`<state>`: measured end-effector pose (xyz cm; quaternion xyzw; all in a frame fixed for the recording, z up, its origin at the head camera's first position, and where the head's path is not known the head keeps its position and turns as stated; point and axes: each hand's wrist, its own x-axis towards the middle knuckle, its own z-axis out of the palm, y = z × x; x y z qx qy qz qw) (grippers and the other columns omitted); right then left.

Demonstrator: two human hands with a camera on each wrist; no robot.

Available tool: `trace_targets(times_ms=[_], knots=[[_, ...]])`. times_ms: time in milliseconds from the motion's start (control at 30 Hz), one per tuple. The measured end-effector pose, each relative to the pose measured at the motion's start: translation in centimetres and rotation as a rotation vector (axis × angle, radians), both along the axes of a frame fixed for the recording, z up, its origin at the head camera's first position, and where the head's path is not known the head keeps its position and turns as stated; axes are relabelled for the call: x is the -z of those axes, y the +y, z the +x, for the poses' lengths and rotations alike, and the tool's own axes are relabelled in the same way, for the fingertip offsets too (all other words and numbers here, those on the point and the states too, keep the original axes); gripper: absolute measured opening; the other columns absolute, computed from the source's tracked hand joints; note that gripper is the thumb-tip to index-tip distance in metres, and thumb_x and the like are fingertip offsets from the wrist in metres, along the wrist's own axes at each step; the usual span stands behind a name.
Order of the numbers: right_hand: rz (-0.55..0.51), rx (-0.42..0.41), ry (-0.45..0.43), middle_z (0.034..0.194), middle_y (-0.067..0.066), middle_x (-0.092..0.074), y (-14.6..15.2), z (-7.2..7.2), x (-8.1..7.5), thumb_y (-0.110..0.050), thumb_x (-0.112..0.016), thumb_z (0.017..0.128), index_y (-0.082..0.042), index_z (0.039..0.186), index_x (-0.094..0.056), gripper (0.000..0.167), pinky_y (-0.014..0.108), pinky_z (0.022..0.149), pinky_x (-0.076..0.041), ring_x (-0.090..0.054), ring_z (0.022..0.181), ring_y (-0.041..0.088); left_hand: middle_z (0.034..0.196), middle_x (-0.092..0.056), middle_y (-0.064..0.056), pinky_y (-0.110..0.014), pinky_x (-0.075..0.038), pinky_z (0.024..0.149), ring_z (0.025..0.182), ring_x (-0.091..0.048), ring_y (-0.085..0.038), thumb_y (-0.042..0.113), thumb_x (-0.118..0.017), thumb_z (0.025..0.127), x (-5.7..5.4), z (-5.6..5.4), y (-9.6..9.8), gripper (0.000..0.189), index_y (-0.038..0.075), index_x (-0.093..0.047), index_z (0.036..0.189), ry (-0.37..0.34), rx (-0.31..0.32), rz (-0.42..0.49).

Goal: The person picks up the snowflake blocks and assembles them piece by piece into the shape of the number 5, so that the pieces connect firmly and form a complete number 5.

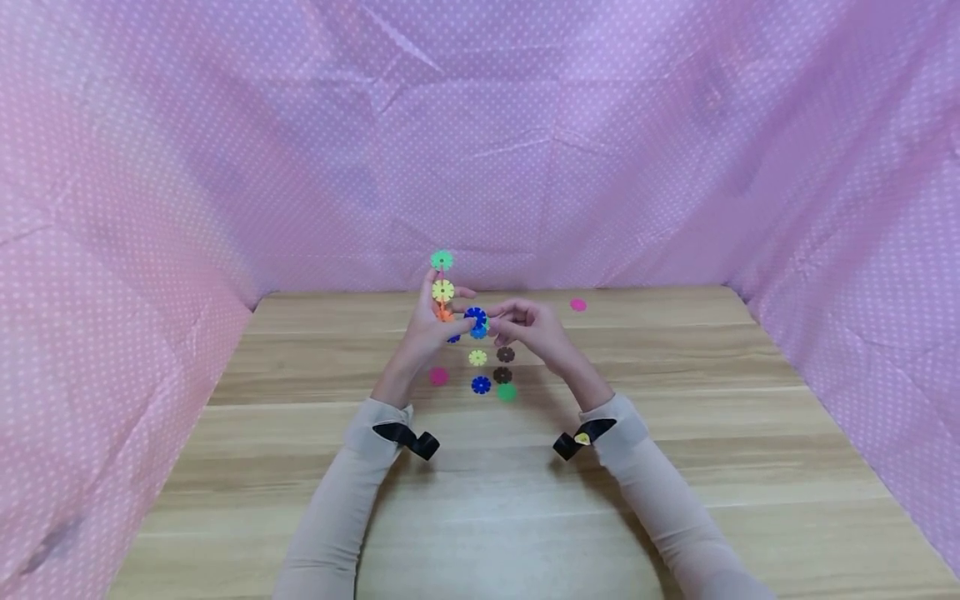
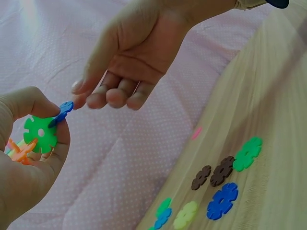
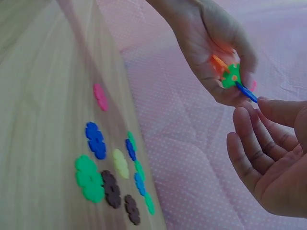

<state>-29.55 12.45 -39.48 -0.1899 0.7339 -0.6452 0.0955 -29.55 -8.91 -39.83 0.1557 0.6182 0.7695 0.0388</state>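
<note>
My left hand point(image 1: 430, 333) holds a linked string of plastic snowflake discs. At its upper end stands a green disc point(image 1: 442, 261), with a yellow disc point(image 1: 443, 291) and an orange disc point(image 3: 220, 63) below. Another green disc point(image 2: 40, 134) sits between the left thumb and fingers, joined by its slot to a blue disc point(image 2: 64, 110). The left thumb presses by that joint. From the other side, my right hand point(image 1: 534, 330) has its thumb and index fingertips at the blue disc's outer edge, its other fingers loosely bent. Part of the string is hidden behind the left hand.
Loose discs lie on the wooden table point(image 1: 480, 500) beneath the hands: dark blue point(image 1: 481, 385), pale yellow point(image 1: 477, 357), brown point(image 1: 506, 355), green point(image 1: 507, 392) and pink point(image 1: 438, 377). Another pink disc point(image 1: 578, 305) lies far right. Pink dotted cloth point(image 1: 480, 167) hangs behind the table.
</note>
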Motion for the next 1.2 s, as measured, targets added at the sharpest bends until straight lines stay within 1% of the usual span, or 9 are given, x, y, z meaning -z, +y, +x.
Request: trace_targets(times_ms=[133,300,433,600,700,767,833,1000,1200], knots=[[-0.004,0.003,0.017,0.088,0.005,-0.073,0.7,-0.3,-0.2,-0.007,-0.066,0.098,0.013,0.121,-0.062,0.03,0.036,0.077,-0.064,-0.07,0.073,0.014,0.128,-0.056,-0.017,-0.017,-0.058,0.076,0.1,-0.066,-0.017,-0.02,-0.063,0.086,-0.1,-0.1,-0.2,0.101,0.021,-0.007,0.16,0.034,-0.008,-0.011],[0.016,-0.005,0.027,0.091,0.013,-0.073,1.1,-0.4,-0.4,-0.007,-0.066,0.098,0.013,0.118,-0.063,0.028,0.033,0.076,-0.064,-0.069,0.073,0.012,0.12,-0.057,-0.009,-0.018,-0.058,0.079,0.098,-0.067,-0.013,-0.021,-0.063,0.085,-0.1,-0.2,-0.4,0.102,0.021,-0.008,0.161,0.045,-0.011,-0.015],[0.104,-0.062,0.028,0.091,0.014,-0.074,1.3,-0.4,-0.2,-0.006,-0.067,0.098,0.008,0.115,-0.067,0.022,0.045,0.081,-0.063,-0.071,0.077,0.019,0.12,-0.057,-0.011,-0.018,-0.058,0.082,0.102,-0.065,-0.015,-0.02,-0.063,0.086,-0.1,-0.2,-0.6,0.101,0.02,-0.008,0.16,0.04,-0.012,-0.033],[0.207,-0.171,0.033,0.096,0.023,-0.073,1.6,-0.4,0.3,-0.005,-0.068,0.096,0.006,0.113,-0.068,0.02,0.06,0.089,-0.058,-0.071,0.088,0.038,0.122,-0.056,-0.015,-0.018,-0.058,0.082,0.102,-0.064,-0.017,-0.021,-0.062,0.086,-0.1,-0.1,-0.6,0.105,0.024,-0.004,0.161,0.021,-0.005,-0.014],[0.265,-0.234,0.075,0.099,0.026,-0.072,1.8,-0.4,1.0,-0.003,-0.07,0.094,0.006,0.112,-0.069,0.02,0.05,0.086,-0.062,-0.071,0.091,0.039,0.121,-0.056,-0.013,-0.018,-0.058,0.081,0.1,-0.064,-0.017,-0.021,-0.062,0.085,-0.2,0.0,-0.5,0.112,0.029,0.003,0.161,0.007,-0.001,0.001],[0.307,-0.277,0.106,0.099,0.023,-0.073,1.9,-0.4,1.5,-0.002,-0.071,0.093,0.008,0.111,-0.069,0.02,0.039,0.084,-0.063,-0.072,0.091,0.033,0.12,-0.056,-0.011,-0.017,-0.058,0.081,0.099,-0.063,-0.017,-0.022,-0.061,0.084,-0.3,0.1,-0.5,0.115,0.031,0.006,0.161,0.0,0.001,0.004],[0.358,-0.319,0.143,0.097,0.018,-0.074,1.9,-0.4,1.9,-0.002,-0.071,0.093,0.008,0.11,-0.069,0.02,0.028,0.08,-0.06,-0.071,0.088,0.023,0.121,-0.056,-0.015,-0.017,-0.058,0.079,0.097,-0.063,-0.015,-0.022,-0.061,0.084,-0.3,0.1,-0.5,0.115,0.032,0.005,0.161,0.003,0.002,0.001],[0.468,-0.405,0.188,0.09,0.013,-0.074,1.8,-0.4,2.5,0.002,-0.074,0.089,0.007,0.107,-0.071,0.019,0.023,0.075,-0.058,-0.066,0.08,0.012,0.124,-0.055,-0.024,-0.018,-0.059,0.079,0.096,-0.065,-0.015,-0.021,-0.063,0.085,-0.4,-0.1,-0.5,0.112,0.033,-0.003,0.163,0.037,0.017,0.002],[0.605,-0.502,0.226,0.092,0.014,-0.072,2.0,-0.6,3.2,0.001,-0.078,0.085,0.001,0.106,-0.074,0.022,0.021,0.072,-0.054,-0.06,0.078,0.009,0.12,-0.059,-0.015,-0.019,-0.06,0.081,0.101,-0.064,-0.02,-0.022,-0.063,0.085,-0.4,-0.3,-0.4,0.11,0.033,-0.007,0.163,0.048,0.019,0.02]])
